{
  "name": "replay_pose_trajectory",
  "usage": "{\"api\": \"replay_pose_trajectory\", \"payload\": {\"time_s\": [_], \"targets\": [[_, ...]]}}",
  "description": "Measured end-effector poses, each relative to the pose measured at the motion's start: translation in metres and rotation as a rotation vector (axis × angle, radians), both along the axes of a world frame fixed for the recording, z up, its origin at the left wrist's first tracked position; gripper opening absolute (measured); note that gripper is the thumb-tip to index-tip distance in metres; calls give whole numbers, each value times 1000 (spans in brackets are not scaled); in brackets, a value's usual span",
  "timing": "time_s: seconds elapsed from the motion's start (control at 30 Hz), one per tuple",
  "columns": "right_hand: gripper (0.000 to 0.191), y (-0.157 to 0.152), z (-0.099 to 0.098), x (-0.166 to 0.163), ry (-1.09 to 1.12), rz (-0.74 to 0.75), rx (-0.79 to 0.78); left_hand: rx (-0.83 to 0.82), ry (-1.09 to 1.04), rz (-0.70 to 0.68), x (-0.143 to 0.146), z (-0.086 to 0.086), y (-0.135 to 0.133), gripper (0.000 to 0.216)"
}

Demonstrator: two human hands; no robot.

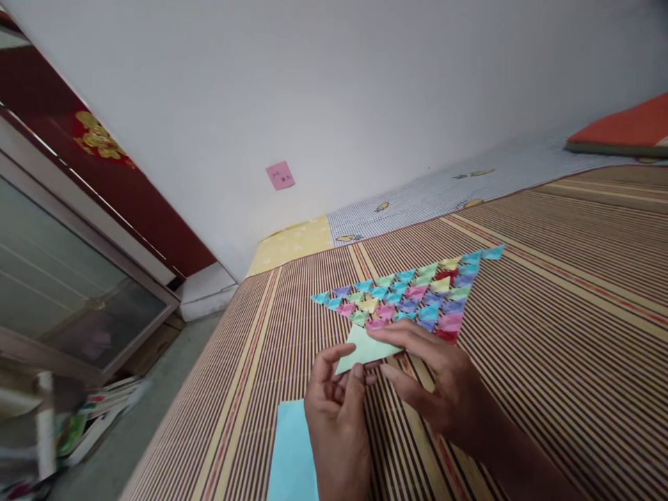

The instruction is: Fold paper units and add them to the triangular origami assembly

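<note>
A pale green sheet of paper folded into a triangle [362, 348] is held above the striped mat. My left hand [339, 410] pinches its lower left side between thumb and fingers. My right hand [438, 376] touches its right side, forefinger lying along the upper edge and thumb near the lower edge. Just beyond my hands lies an arrangement of small folded paper triangles [412, 292] in blue, pink, green, yellow, purple and red, set in rows. Partly behind my left wrist is a light blue paper sheet [291, 452].
The striped mat [234, 417] covers a bed. Patterned cloth [412, 209] runs along the wall, with an orange folded item [621, 129] at the far right. A pink note [280, 175] is on the wall. Left of the bed are a glass-paned door [67, 271] and items on the floor.
</note>
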State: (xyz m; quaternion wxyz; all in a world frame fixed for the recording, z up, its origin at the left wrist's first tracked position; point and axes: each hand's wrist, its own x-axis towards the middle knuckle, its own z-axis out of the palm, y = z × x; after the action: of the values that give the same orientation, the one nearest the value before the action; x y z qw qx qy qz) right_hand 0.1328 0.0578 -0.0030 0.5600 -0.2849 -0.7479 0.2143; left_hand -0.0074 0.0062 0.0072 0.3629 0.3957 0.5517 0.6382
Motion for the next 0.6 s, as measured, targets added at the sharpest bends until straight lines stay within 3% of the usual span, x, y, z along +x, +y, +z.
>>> {"api": "replay_pose_trajectory", "payload": {"time_s": [0.23,0.6], "targets": [[24,2,-4,-2,92,-36,-70,43,12,34,2,0,0,42],[29,5,-13,-5,-18,-118,160,75,-3,96,7,-2,6,38]]}}
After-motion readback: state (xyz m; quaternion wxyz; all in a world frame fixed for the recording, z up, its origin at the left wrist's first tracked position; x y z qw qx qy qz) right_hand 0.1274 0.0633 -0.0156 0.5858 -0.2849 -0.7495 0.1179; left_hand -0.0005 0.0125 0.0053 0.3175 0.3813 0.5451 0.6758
